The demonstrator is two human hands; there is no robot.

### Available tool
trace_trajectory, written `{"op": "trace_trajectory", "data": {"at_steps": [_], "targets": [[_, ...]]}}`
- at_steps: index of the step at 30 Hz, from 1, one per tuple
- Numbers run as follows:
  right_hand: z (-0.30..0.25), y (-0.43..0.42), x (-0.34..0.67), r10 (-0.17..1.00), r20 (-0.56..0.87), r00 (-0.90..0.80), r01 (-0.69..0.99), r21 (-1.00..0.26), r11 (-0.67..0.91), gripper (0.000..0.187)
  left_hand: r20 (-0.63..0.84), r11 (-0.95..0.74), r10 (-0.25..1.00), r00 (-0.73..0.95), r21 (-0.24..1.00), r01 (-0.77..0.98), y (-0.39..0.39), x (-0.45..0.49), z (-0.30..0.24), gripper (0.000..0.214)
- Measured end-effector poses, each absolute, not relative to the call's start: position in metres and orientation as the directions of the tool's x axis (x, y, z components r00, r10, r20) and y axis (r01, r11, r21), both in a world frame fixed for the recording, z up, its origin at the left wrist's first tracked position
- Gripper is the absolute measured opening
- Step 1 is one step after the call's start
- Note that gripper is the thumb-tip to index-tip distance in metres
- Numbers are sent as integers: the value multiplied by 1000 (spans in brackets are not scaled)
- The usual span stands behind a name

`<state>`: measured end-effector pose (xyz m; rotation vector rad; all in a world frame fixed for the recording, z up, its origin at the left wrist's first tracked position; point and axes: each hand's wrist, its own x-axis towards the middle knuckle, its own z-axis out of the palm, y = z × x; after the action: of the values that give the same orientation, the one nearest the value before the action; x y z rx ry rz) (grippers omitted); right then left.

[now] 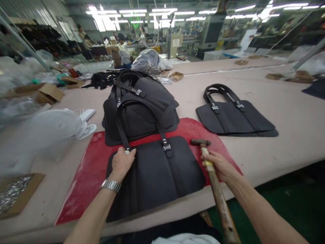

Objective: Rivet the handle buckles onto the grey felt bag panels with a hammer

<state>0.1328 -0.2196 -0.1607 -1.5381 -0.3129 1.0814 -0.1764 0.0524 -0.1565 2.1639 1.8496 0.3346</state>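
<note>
A black bag panel (154, 173) with a looped handle and metal buckles lies in front of me on a red mat (83, 173). My left hand (123, 162) is closed on the lower left end of the bag handle (123, 132), over the spot where its buckle would be, so that fitting is hidden. A hammer (215, 186) with a worn wooden shaft is in my right hand (215, 163), gripped just below the head. The hammer head is to the right of the panel, above the mat.
A pile of black bag panels (142, 115) with handles stands just beyond. More panels (236, 117) lie to the right. At left are a white fan (58, 123) and a cardboard box of small metal parts (22, 196). The table's front edge runs below the panel.
</note>
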Motion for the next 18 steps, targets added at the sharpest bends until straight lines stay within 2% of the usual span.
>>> {"op": "trace_trajectory", "data": {"at_steps": [3, 5, 7, 8, 9, 11, 13, 18], "targets": [[-161, -228, 120, 753, -461, 469, -511, -837, -195, 50, 40, -147, 989, 144, 438, 887, 51, -179, -157, 49], [-164, -233, 114, 766, -470, 438, -612, -781, -129, 52, 30, -109, 993, 112, 586, 803, 45, -178, -154, 46], [-166, -236, 110, 761, -476, 442, -661, -746, -82, 47, -75, -37, 981, 179, 834, 551, 31, -164, -148, 45], [-167, -236, 109, 749, -480, 456, -663, -745, -74, 44, -139, 34, 954, 266, 931, 364, 22, -152, -145, 46], [-168, -235, 109, 736, -487, 470, -659, -749, -75, 41, -180, 122, 913, 366, 977, 174, 13, -136, -143, 48], [-169, -231, 108, 715, -494, 496, -639, -764, -85, 35, -174, 262, 842, 510, 959, -105, -2, -100, -143, 51], [-170, -228, 108, 706, -495, 507, -624, -776, -97, 32, -124, 311, 816, 565, 918, -247, -11, -67, -149, 51], [-170, -228, 110, 715, -499, 490, -632, -768, -104, 33, -44, 276, 799, 600, 913, -300, -13, -35, -181, 44]]}}
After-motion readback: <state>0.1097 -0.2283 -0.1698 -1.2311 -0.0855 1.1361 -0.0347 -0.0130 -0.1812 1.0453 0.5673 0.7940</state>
